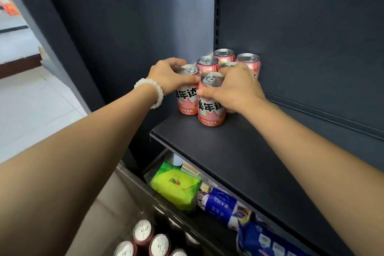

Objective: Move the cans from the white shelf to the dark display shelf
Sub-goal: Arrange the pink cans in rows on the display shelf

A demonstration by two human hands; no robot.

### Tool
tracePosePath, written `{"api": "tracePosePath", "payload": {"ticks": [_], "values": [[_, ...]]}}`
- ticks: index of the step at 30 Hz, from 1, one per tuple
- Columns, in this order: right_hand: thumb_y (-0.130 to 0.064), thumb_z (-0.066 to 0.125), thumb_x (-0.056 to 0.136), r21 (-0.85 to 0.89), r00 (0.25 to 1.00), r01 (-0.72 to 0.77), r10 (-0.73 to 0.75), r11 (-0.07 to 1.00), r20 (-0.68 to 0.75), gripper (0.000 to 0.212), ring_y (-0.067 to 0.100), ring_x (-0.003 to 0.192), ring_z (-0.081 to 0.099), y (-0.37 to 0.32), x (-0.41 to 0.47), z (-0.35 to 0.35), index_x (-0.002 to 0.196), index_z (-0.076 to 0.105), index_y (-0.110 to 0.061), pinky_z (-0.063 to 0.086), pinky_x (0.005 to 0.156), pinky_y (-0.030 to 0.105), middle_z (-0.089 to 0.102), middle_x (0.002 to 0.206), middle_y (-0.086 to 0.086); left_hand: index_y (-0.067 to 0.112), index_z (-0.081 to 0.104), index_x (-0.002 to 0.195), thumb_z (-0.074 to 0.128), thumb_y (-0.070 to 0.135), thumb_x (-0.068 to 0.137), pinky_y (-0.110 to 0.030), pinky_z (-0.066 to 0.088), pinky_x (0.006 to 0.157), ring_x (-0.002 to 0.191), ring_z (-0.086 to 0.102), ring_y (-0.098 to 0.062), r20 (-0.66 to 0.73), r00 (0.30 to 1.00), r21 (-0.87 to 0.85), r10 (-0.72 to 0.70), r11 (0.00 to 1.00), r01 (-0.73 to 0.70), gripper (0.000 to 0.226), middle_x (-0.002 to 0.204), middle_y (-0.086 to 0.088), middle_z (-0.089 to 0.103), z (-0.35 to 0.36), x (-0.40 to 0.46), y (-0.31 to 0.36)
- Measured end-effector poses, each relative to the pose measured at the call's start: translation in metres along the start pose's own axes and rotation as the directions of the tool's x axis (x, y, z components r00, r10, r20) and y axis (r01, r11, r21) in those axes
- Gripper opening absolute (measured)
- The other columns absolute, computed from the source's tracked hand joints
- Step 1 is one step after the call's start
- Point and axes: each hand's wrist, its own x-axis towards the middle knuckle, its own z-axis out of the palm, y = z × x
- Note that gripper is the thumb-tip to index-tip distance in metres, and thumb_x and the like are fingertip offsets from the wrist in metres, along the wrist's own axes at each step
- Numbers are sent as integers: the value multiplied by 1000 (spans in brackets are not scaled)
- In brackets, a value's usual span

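- Head view, landmark = dark display shelf [239,151]: six pink cans visible on it, clustered at the back-left, near the slotted upright [217,27].
- Four of them stand free behind the hands: rear can [224,55], back-left can [207,64], back-right can [249,62], and a fourth can [228,64], mostly hidden by the right hand, only its lid showing.
- Left hand [166,77] is wrapped around the front-left can [187,97], fingers over the rim, thumb on the side. Can stands upright; base looks to be on the board.
- Right hand [236,87] is wrapped around the front can [211,100], closest to the shelf's front edge. Also upright, base apparently touching the board.
- The two held cans are touching or just beside each other; can't tell which.
- Bead bracelet [150,93] on the left wrist, clear of the cans.
- Progress, my read: four placed, two being set down now, not released. Rest of the board to the right of the group is bare.
- White shelf isn't in frame, so remaining count unknown.
- Below the dark shelf: green packet [176,185], blue packet [222,203], dark cans [151,239] at the bottom edge. Different product, probably not part of this job.
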Motion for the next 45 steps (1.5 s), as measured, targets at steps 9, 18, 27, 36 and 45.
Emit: {"api": "tracePosePath", "payload": {"ticks": [9,18,27,36,45], "values": [[-55,62,79,-144,997,73,-75,987,-14,64,26,121,47,3,-22,-14,131,48,-21,38,75,33,40,133,4,15,50,131,71,39,81,-25,46,89,108,58,-16,19,999,-5,-35,999,35,59,125,-1,59,2,-7,-4],[-42,54,88,-302,980,196,-196,933,33,46,26,117,49,-10,-81,-42,126,53,-17,44,78,35,45,130,3,14,37,142,56,35,90,-29,35,101,128,44,-24,-56,996,278,69,959,-51,60,142,-9,43,-14,-71,22],[-48,48,90,-338,916,389,-322,857,237,44,22,117,47,-39,-186,-43,122,55,-18,44,80,35,53,122,1,29,41,138,44,51,92,-42,44,91,121,48,-28,-39,999,679,-20,733,41,51,133,-4,48,-42,-242,-20],[-48,47,91,-285,830,449,-278,847,483,44,23,118,50,-34,-256,37,125,53,-21,45,85,34,52,126,0,32,42,136,38,55,92,-43,41,94,123,45,-26,-27,956,728,-292,650,219,50,133,-2,48,-28,-346,-119],[-42,52,88,-300,659,347,-3,889,752,49,30,118,53,11,-271,184,130,47,-16,45,88,36,49,130,6,29,45,132,49,61,84,-39,39,92,122,43,-25,53,841,705,-538,617,350,57,129,-3,47,41,-352,-239]]}}
